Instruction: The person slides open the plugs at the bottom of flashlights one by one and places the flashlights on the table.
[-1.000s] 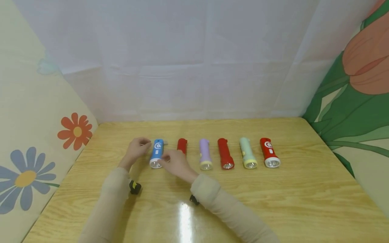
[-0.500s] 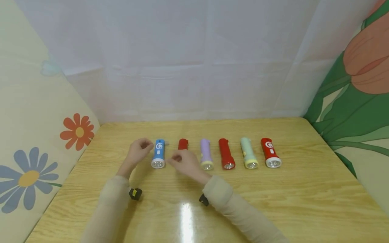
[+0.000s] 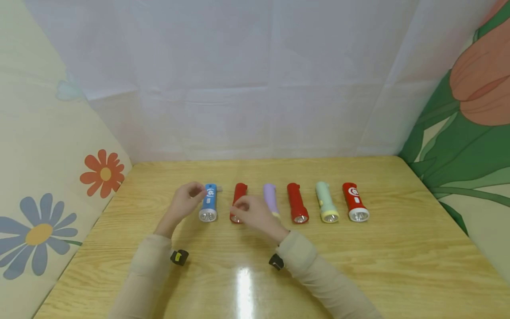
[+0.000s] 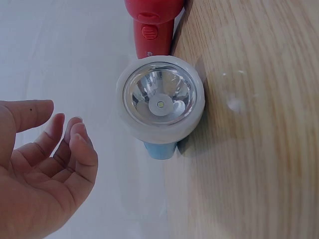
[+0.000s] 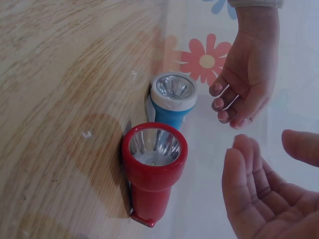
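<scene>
Several flashlights lie in a row on the table, lens ends toward me. My left hand (image 3: 185, 201) holds nothing; in the head view its fingertips overlap the left edge of the blue flashlight (image 3: 209, 204). In the left wrist view its loosely bent fingers (image 4: 82, 154) hang apart from that flashlight's white-rimmed head (image 4: 189, 124). Over the left red flashlight (image 3: 241, 191) hovers my right hand (image 3: 256, 212), empty, thumb and fingers apart. It hides part of that flashlight and of the purple flashlight (image 3: 270, 195). The right wrist view shows the red flashlight (image 5: 154, 179) beside the fingers.
Farther right in the row lie another red flashlight (image 3: 295, 199), a mint-green flashlight (image 3: 325, 199) and a red flashlight with a white rim (image 3: 353, 199). A white cloth (image 3: 255, 88) hangs behind the wooden table (image 3: 358, 266). Flower-printed panels stand at both sides.
My right hand has moved right, from the blue flashlight's lens end to the left red one, now covering part of the purple flashlight. The left hand has shifted slightly right, toward the blue flashlight.
</scene>
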The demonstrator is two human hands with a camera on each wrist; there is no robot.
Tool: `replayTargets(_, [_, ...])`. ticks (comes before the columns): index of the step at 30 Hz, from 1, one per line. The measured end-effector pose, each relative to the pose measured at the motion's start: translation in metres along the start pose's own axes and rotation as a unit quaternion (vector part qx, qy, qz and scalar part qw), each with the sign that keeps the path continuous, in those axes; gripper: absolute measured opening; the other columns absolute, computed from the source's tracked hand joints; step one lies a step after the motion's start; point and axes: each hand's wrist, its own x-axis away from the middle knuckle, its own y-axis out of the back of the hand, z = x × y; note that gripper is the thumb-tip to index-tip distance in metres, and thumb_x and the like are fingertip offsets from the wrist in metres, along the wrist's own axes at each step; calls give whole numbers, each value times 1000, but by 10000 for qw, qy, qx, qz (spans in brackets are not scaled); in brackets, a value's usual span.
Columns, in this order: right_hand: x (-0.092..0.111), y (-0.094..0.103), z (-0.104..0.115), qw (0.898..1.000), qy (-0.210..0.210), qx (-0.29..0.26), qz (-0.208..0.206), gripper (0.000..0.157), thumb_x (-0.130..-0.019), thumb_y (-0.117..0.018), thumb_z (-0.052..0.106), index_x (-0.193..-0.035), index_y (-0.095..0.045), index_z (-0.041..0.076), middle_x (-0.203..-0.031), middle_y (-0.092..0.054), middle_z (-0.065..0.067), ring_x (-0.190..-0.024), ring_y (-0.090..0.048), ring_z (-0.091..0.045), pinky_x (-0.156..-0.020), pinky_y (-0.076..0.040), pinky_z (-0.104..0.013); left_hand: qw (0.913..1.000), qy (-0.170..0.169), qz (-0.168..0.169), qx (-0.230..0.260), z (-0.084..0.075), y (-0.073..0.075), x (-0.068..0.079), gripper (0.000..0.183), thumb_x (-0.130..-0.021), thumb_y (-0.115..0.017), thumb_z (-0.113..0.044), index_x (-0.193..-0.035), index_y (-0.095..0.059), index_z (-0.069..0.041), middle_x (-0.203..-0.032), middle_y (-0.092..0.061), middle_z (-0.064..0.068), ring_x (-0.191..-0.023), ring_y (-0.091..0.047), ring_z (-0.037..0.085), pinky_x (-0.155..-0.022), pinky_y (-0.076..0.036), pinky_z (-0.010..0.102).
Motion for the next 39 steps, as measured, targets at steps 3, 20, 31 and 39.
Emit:
replayTargets(3, [1,3,-3,10000,38,-60,56,18,-88,-60,22,-95,-66,6,-82,-63,1,-70,-54,-11,-61,-47,-24,10000,-70,5,-19,-2,-1,0,12,-88,-57,-8,-92,-59,3,-85,-61,12,-78,-55,23,-69,-46,32])
replayTargets(20, [1,13,-15,9922,-997,-542,518,21,-89,-59,23,-85,-65,3,-67,-64,-17,-61,-61,-31,-48,-48,-31,9968,108,518,598,-7,-10,-11,27,-90,-53,-8,-113,-52,7,-104,-57,21,-86,-59,33,-68,-53,33])
replayTargets(31, [-2,12,-19,9884,-1314,-376,658,26,-88,-61,24,-79,-67,0,-69,-63,-17,-62,-63,-30,-56,-53,-38,9922,-221,1078,593,-9,-23,-27,35,-91,-53,-7,-121,-47,11,-109,-56,27,-87,-60,38,-68,-53,35])
replayTargets(39, [-8,8,-21,9881,-1359,214,681,35,-91,-55,27,-69,-65,2,-60,-62,-15,-45,-49,-15,-44,-40,-25,9826,235,1790,430,-14,-29,-39,42,-94,-45,-11,-129,-39,12,-119,-49,29,-85,-61,33,-74,-52,36])
